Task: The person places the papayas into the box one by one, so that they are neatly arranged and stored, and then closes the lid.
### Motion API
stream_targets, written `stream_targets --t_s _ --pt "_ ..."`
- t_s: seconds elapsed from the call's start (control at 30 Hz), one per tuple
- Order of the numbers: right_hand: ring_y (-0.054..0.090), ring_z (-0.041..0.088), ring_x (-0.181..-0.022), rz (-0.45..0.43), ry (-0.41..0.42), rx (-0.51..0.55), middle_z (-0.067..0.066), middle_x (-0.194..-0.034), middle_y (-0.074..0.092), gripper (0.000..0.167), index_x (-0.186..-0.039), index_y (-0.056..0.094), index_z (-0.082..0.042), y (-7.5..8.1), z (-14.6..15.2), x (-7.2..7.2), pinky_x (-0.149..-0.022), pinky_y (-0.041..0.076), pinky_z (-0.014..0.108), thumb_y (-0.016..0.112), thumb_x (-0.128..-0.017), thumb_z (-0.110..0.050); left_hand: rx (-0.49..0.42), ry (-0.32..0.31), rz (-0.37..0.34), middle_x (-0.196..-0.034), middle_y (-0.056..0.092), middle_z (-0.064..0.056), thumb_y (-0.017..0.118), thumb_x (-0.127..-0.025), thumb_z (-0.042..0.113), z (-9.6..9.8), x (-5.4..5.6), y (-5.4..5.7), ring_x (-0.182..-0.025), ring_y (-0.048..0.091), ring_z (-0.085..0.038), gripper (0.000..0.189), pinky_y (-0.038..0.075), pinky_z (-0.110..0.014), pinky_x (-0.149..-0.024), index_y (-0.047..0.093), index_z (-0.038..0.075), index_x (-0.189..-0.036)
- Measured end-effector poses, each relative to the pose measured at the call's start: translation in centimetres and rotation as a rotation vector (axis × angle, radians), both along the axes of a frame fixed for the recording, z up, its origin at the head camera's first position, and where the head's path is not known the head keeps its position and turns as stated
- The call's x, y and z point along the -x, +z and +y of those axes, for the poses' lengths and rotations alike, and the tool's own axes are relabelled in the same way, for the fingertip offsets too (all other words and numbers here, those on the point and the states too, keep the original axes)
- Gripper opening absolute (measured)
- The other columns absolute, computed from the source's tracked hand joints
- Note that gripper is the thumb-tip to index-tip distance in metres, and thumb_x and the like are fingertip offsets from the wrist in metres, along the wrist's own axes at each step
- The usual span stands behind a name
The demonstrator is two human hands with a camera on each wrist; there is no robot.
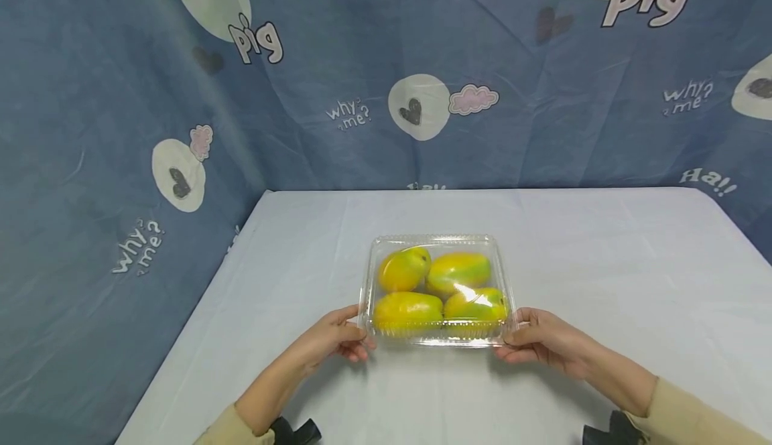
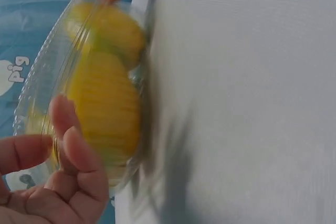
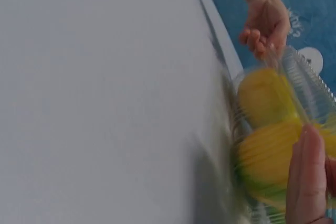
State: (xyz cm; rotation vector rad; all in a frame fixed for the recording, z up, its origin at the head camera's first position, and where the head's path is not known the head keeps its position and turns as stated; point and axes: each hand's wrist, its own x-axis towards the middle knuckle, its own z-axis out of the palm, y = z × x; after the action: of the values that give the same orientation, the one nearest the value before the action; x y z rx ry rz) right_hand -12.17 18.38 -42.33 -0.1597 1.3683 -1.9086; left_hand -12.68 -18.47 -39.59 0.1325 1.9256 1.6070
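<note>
A clear plastic clamshell box [image 1: 434,238] with its lid down holds several yellow-green mangoes [image 1: 407,311] in two rows. At its near left corner, my left hand [image 1: 338,334] pinches the rim between thumb and fingers. My right hand [image 1: 545,341] grips the near right corner in the same way. In the left wrist view, the thumb and fingers of the left hand [image 2: 63,182] meet over the box's edge. The right wrist view shows the right hand's fingers [image 3: 310,177] at the edge, in front of the ribbed side wall.
The box is over the middle of a table covered in white cloth [image 1: 603,257]. A blue printed curtain [image 1: 338,36] hangs behind the table and along its left side. Dark wrist mounts [image 1: 295,431] show below the sleeves at the bottom of the head view.
</note>
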Motion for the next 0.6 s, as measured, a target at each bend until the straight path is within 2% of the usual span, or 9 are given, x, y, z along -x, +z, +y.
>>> stream_targets --t_s 0.13,0.27,0.47,0.6 --pt "0.067 0.02 -0.086 0.006 0.003 -0.011 0.013 -0.091 0.068 0.019 -0.103 0.038 0.005 0.1 0.2 0.9 -0.076 0.052 0.026 0.05 -0.09 -0.001 -0.021 0.044 0.007 -0.082 0.069 -0.007 0.049 -0.087 0.007 0.2 0.3 -0.2 -0.062 0.062 -0.009 0.066 0.049 -0.022 -0.059 0.015 -0.007 -0.143" --pt "0.066 0.021 -0.09 0.006 0.034 -0.038 0.015 -0.095 0.068 0.021 -0.106 0.037 0.007 0.5 0.4 1.4 -0.078 0.051 0.027 0.049 -0.091 -0.002 -0.051 0.062 0.018 -0.079 0.069 -0.003 0.049 -0.087 0.006 0.4 0.5 -0.3 -0.061 0.062 -0.007 0.069 0.048 -0.02 -0.059 0.011 -0.008 -0.143" --pt "0.068 0.02 -0.083 0.043 0.062 -0.13 0.014 -0.092 0.068 0.022 -0.104 0.034 0.005 1.6 0.3 1.3 -0.073 0.053 0.03 0.048 -0.093 -0.008 -0.061 0.097 0.013 -0.076 0.068 -0.002 0.05 -0.086 0.005 0.6 0.4 -0.5 -0.058 0.061 -0.006 0.069 0.048 -0.02 -0.058 0.013 -0.006 -0.143" --pt "0.068 0.019 -0.08 0.033 0.047 -0.104 0.012 -0.088 0.069 0.022 -0.104 0.031 0.006 2.0 0.1 1.2 -0.071 0.054 0.029 0.047 -0.092 -0.006 -0.055 0.121 -0.006 -0.076 0.069 -0.003 0.049 -0.085 0.005 0.7 0.6 -0.9 -0.058 0.061 -0.006 0.067 0.048 -0.02 -0.058 0.016 -0.005 -0.142"
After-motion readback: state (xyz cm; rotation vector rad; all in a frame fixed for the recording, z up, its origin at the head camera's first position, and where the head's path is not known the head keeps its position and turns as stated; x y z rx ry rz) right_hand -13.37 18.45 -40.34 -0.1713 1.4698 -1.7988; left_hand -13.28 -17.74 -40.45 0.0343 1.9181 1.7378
